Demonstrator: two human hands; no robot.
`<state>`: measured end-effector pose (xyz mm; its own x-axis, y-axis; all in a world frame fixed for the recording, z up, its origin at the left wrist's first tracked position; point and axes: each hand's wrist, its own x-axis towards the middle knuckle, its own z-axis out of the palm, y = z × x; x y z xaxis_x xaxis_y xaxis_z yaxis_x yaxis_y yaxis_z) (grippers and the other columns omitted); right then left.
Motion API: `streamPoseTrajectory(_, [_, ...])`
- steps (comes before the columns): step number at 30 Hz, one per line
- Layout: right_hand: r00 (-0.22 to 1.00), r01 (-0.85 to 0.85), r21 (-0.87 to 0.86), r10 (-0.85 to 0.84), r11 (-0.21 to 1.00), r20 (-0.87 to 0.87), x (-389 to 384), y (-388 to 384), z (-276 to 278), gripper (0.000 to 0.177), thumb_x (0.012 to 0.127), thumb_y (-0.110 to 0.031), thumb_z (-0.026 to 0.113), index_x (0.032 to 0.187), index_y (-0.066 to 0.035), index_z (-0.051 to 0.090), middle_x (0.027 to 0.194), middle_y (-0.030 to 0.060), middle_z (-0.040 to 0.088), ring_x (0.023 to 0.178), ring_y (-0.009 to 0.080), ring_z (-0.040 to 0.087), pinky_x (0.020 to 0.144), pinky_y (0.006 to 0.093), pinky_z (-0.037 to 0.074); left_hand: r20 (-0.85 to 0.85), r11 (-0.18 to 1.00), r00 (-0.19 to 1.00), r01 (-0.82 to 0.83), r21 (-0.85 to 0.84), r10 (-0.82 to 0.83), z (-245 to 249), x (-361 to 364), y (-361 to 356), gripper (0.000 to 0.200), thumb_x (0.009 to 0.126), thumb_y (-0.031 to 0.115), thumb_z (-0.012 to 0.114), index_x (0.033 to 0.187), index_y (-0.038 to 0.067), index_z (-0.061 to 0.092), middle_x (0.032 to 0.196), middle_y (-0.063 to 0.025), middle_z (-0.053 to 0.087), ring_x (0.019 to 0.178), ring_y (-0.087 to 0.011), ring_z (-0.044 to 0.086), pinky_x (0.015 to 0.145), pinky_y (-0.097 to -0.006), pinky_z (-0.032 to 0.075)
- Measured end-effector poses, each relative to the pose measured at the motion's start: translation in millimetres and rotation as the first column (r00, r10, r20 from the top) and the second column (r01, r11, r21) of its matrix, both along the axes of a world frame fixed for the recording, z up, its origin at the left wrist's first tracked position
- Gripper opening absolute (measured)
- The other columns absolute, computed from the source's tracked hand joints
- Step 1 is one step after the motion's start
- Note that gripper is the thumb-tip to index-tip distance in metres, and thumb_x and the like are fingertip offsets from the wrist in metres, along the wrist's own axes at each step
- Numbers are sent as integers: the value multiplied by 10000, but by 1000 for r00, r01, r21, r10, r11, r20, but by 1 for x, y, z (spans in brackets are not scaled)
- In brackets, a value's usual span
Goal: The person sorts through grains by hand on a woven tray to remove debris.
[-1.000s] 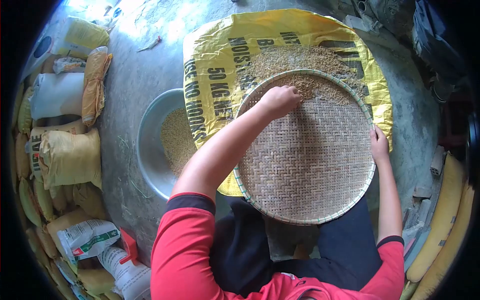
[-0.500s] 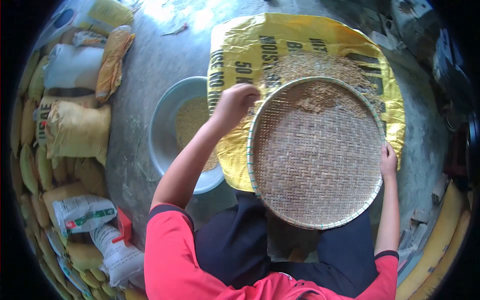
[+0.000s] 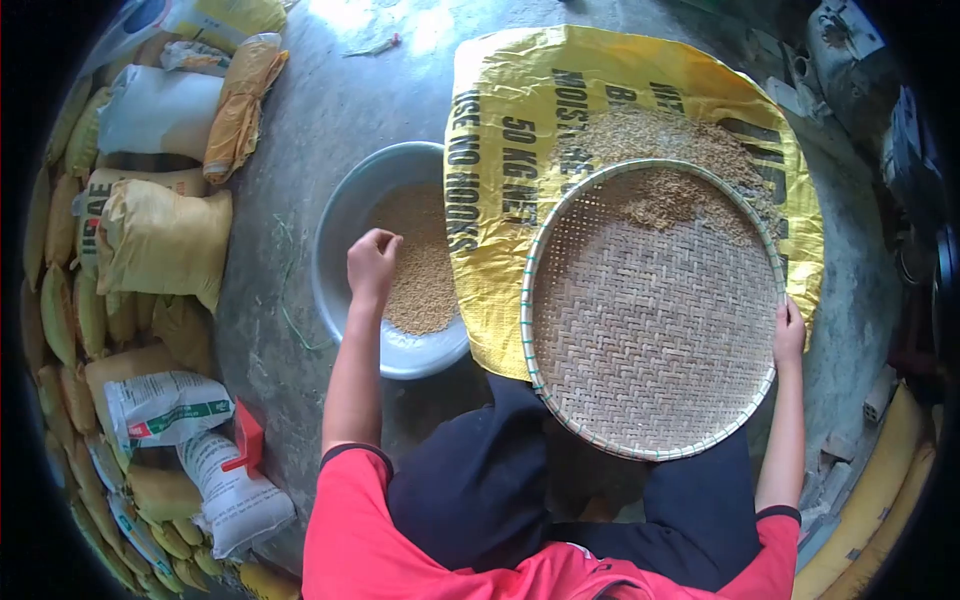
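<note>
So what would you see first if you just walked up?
The big round woven tray, held at its right rim by the right hand, with grain heaped at its far edge. A bright yellow sack spreads under it; to its left, the left hand hovers above a grey bowl of grain.

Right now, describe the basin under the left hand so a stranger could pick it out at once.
Start at the yellow sack spread on the concrete floor, beneath the woven tray. At the sack's left edge, partly covered by it, sits a grey metal basin under the left hand. Unlike the flat tray, it is deep and smooth-walled, holding pale grain.
</note>
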<state>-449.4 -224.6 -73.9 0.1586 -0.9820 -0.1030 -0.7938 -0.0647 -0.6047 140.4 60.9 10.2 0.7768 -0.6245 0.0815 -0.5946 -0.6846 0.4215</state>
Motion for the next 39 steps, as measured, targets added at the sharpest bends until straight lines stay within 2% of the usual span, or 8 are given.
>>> streamPoseTrajectory(4, [999,-27,-45,29,999,25,-1,-1,-4,369,912,-253,462,1152,19,527,1042,176,609,964,244,587,840,313,430,58,979,984,176,-98,-171,23,-27,-54,121,770,150,658,784,32,639,692,-108,612,601,-197,590,568,-310,483])
streamPoseTrajectory(7, [999,10,-66,-7,998,38,7,5,8,359,890,-261,506,1117,14,549,981,163,628,902,236,604,800,314,445,75,818,857,511,-265,-511,25,-59,-101,86,788,119,630,804,34,627,754,-103,622,619,-201,601,575,-299,490])
streamPoseTrajectory(12, [996,59,-31,-57,998,64,14,8,17,367,855,-297,560,1063,5,578,915,149,640,839,228,614,755,314,455,-44,485,484,874,-25,-874,28,-133,-166,133,803,125,588,920,65,609,838,-88,620,786,-272,601,694,-366,489])
streamPoseTrajectory(16, [996,69,-46,-66,997,58,8,7,10,400,834,-344,579,1049,-7,586,899,162,638,835,251,618,744,324,461,-71,300,303,953,39,-951,12,-165,-211,187,791,153,591,967,88,591,919,-106,597,855,-293,581,722,-390,482])
streamPoseTrajectory(24, [995,100,-29,-100,995,32,16,11,23,370,834,-342,567,1051,-45,592,881,158,639,819,280,620,716,342,466,-114,300,306,952,68,-945,-17,-197,-277,233,789,187,592,999,87,598,938,-119,591,889,-310,570,776,-404,471])
streamPoseTrajectory(34, [994,102,-5,-102,995,48,15,12,25,320,826,-302,567,1041,-67,596,890,147,635,818,270,616,712,339,464,-78,321,355,904,282,-932,-32,-216,-282,85,795,102,526,810,53,593,810,-154,589,827,-331,594,712,-425,482])
streamPoseTrajectory(36, [994,106,-28,-105,994,36,17,14,27,318,827,-301,565,1035,-63,597,870,146,636,805,272,617,709,338,464,-149,405,405,914,32,-902,-26,-208,-277,95,805,112,529,833,49,594,837,-155,583,836,-331,582,721,-421,470])
streamPoseTrajectory(39, [993,106,0,-106,994,49,17,13,28,321,829,-304,564,1032,-59,598,857,143,637,791,267,619,707,333,465,-191,412,395,910,-57,-899,6,-186,-255,117,817,133,550,867,35,588,844,-154,584,802,-325,573,712,-407,460])
